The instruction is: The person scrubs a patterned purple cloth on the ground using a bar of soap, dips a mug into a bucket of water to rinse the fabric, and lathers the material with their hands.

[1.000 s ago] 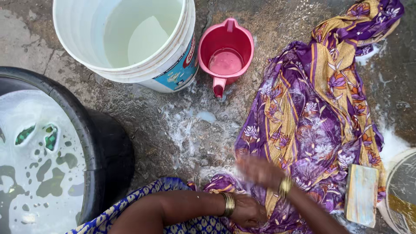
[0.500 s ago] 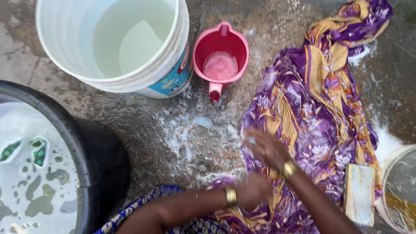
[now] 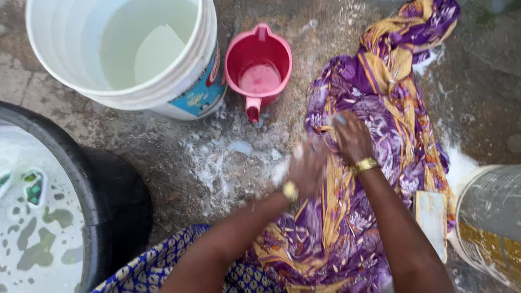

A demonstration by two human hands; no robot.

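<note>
The purple-and-yellow cloth [image 3: 374, 135], spread on wet concrete right of the red jug [image 3: 259, 65], is now pressed higher up by both hands: right hand [image 3: 351, 137] flat, left hand [image 3: 306, 171] blurred, its grip unreadable, mid-scrub.

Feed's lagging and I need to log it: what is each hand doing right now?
Left hand: on the purple and yellow cloth, motion-blurred; grip cannot be told.
Right hand: pressed on the same cloth, fingers curled; grip unclear.

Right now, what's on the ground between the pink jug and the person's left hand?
In the head view, only wet concrete ground with white soap foam lies between the pink jug and the left hand.
</note>
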